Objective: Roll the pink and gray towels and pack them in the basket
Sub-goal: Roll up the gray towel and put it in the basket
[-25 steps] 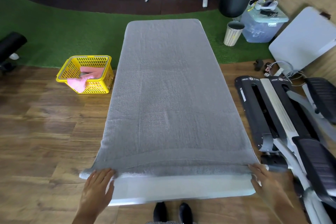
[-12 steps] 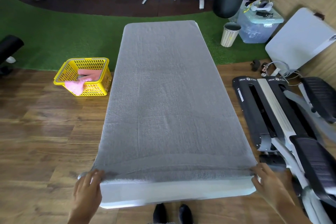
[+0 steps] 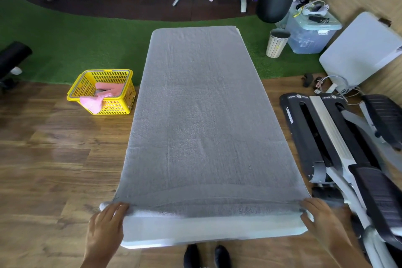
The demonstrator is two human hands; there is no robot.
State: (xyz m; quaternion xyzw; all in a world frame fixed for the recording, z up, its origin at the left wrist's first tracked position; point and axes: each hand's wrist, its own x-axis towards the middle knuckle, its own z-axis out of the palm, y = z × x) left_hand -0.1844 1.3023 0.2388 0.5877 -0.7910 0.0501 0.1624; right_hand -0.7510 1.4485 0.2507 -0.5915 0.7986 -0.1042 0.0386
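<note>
A large gray towel [image 3: 202,119] lies spread flat over the whole white table [image 3: 213,229], its near edge lying along the table's front. My left hand [image 3: 106,226] rests on the towel's near left corner with fingers curled over the edge. At the near right corner my right hand [image 3: 322,217] holds the towel's edge in the same way. On the floor to the left stands a yellow basket [image 3: 117,106] with a pink towel [image 3: 97,99] inside, one end hanging over its front rim.
A black and silver exercise machine [image 3: 339,143] lies close along the table's right side. A bin [image 3: 277,42], a plastic storage box [image 3: 309,32] and a white panel [image 3: 361,52] stand behind it. Wooden floor surrounds the table; green turf and gym benches lie beyond.
Both hands have stayed at the towel's near corners. The left hand slid slightly left along the edge, and the near edge now lies flatter and straighter.
</note>
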